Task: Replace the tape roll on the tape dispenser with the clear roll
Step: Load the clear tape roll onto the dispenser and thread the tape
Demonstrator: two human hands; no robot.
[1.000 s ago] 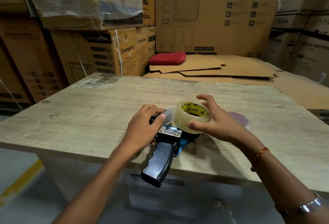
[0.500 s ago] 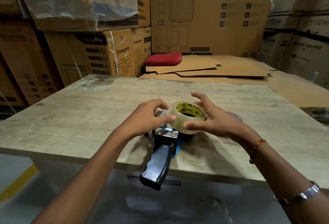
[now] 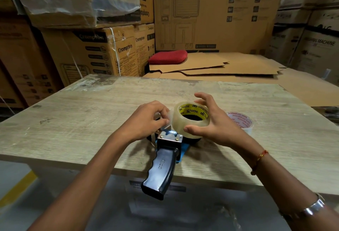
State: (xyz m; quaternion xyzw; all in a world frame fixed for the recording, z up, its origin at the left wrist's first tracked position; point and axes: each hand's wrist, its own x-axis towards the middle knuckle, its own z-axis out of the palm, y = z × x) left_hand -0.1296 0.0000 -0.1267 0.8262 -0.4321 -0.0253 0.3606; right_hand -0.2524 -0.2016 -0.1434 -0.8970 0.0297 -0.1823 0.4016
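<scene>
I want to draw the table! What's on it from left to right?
Left hand → tape dispenser → clear roll → right hand → second tape roll.

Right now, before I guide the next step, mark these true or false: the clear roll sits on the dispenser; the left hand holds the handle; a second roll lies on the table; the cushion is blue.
1. The clear roll sits on the tape dispenser, right hand around it: true.
2. The left hand holds the handle: false, it pinches the tape end by the roll.
3. A second roll lies on the table: true.
4. The cushion is blue: false, red.
</scene>
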